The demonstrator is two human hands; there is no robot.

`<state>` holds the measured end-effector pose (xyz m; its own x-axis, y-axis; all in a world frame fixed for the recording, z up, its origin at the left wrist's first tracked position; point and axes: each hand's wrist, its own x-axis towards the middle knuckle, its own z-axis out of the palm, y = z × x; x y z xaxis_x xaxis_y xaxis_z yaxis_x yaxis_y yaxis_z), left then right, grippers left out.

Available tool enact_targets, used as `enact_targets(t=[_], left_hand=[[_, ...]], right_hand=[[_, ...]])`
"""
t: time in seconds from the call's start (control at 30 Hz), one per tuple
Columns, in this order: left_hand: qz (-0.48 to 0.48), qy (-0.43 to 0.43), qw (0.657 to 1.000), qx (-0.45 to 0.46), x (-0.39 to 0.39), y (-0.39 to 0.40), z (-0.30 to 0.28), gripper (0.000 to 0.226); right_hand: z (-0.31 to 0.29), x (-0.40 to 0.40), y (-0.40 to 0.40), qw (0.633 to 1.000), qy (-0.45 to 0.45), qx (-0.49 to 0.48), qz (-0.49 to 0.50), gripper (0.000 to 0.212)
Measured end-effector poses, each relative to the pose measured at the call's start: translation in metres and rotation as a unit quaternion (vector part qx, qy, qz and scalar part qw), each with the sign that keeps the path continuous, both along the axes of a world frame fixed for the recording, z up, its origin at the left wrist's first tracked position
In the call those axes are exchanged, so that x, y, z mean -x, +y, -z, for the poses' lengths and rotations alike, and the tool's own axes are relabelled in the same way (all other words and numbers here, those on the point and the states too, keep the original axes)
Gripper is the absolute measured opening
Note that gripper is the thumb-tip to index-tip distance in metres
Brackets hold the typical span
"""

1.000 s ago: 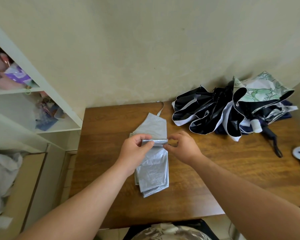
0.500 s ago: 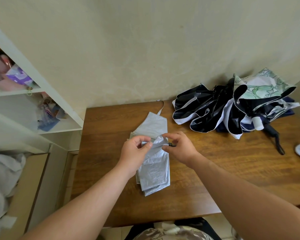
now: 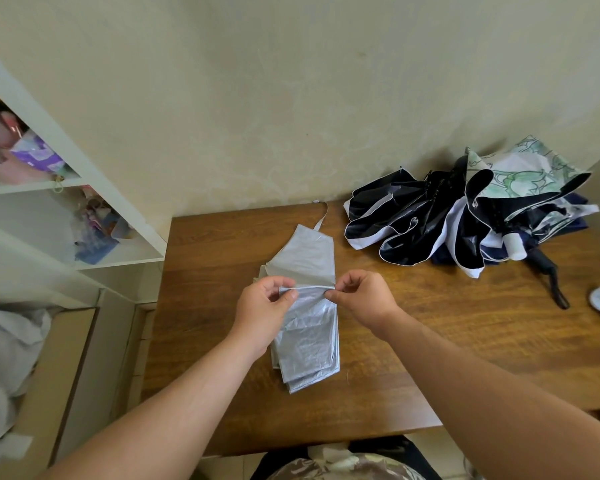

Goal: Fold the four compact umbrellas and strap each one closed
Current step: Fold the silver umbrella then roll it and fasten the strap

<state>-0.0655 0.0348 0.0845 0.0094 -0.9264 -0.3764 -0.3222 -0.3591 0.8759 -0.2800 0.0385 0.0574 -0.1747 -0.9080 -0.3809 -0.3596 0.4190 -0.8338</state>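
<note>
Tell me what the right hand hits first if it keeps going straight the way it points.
The right hand points leftward along the silver umbrella fold it pinches; it would likely meet the left hand first, though depth is uncertain.

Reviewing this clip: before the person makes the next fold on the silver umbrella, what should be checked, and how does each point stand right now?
1. Left hand pinches the fold's left end: ok.
2. Right hand pinches its right end: ok.
3. Silver umbrella canopy lies flat on the wooden table: ok.
4. Closing strap free at the far end, not trapped: ok.
5. Strap fastened round the umbrella: not ok.
6. Pile of unfolded umbrellas apart from the silver one: ok.
</note>
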Motion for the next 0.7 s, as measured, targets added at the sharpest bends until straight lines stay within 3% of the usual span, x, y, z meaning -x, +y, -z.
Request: enact_targets(t=[0.2,0.33,0.47,0.7], left_hand=[[0.043,-0.020,0.999,0.015,-0.003,-0.004,-0.002,0.027],[0.090,-0.132,0.984,0.078,-0.008,-0.008,-0.009,0.033],[0.127,-0.210,0.961,0.124,-0.011,-0.012,-0.012,0.027],[0.124,-0.237,0.949,0.169,-0.011,-0.008,-0.011,0.012]], right_hand=[[-0.010,-0.002,-0.003,0.998,0.036,0.052,-0.014,0.026],[-0.018,0.001,-0.006,0.991,0.101,0.068,-0.060,0.026],[-0.017,0.003,-0.005,0.943,0.242,0.146,-0.178,0.029],[-0.007,0.000,0.001,0.929,0.282,0.166,-0.175,0.018]])
